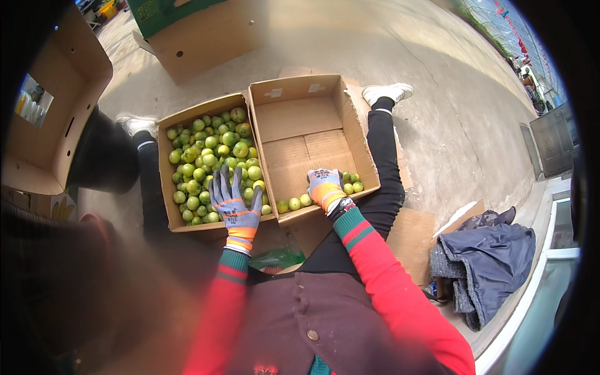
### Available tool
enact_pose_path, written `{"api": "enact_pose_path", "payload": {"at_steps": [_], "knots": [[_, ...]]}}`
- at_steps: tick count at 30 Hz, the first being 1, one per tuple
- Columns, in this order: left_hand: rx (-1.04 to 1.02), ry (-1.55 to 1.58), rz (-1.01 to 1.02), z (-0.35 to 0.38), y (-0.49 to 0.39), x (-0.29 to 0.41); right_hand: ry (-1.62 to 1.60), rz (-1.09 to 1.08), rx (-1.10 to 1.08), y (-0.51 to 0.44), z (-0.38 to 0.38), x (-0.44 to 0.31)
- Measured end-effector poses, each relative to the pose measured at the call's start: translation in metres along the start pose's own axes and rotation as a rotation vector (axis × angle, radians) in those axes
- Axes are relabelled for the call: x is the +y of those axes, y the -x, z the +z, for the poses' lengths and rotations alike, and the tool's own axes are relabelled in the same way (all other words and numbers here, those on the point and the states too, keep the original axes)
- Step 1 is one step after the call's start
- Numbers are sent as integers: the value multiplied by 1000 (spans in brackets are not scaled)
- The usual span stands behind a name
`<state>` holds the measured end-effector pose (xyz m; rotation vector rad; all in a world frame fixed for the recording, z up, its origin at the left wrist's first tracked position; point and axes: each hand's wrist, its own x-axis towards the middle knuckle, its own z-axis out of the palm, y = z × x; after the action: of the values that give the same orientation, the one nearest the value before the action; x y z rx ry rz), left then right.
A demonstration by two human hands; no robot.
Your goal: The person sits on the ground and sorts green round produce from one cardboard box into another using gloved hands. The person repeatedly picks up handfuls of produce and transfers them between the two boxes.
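Two open cardboard boxes stand side by side between my outstretched legs. The left box [165, 173] holds many green tomatoes [206, 154], a few turning yellow or orange. My left hand [235, 199], in a grey and orange work glove, lies over these tomatoes with its fingers spread. In the right box [300, 112], a short row of small green tomatoes [294, 203] lies along the near wall, with several more in the near right corner. My right hand [324, 185], gloved alike, is curled low over that row. Its fingertips are hidden, and whether it holds a tomato is unclear.
A dark bucket [105, 154] and a tall cardboard box [89, 61] stand at the left. A green and brown carton [201, 42] sits farther out on the concrete floor [450, 122]. At the right, a dark folded garment [492, 262] lies near a white-framed window [539, 290].
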<state>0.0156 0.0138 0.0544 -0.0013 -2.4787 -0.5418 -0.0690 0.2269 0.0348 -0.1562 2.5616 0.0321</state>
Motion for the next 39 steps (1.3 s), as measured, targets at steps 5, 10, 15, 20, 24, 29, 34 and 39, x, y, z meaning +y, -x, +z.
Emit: {"api": "enact_pose_path", "payload": {"at_steps": [5, 10, 15, 20, 24, 29, 34, 39], "knots": [[-65, 104, 195, -9, -1, -4, -661, -142, 381, 21, 5, -5], [-99, 115, 339, -4, 0, -9, -760, -512, 349, 66, -16, -57], [81, 119, 39, 1, 2, -10, -744, -407, 461, 45, -18, -47], [114, -111, -204, 12, 4, -16, -1, 172, 301, 6, -16, 33], [49, -91, -110, 7, 0, -5, 31, 305, 52, -3, -7, 59], [-1, -37, -69, 1, 1, -3, 35, 311, 106, -4, -12, 46], [1, 81, 99, -5, -2, -2, -333, 79, 614, 20, 1, 31], [-83, 76, 346, -2, 2, -7, -907, -438, 408, 70, -12, -52]]}}
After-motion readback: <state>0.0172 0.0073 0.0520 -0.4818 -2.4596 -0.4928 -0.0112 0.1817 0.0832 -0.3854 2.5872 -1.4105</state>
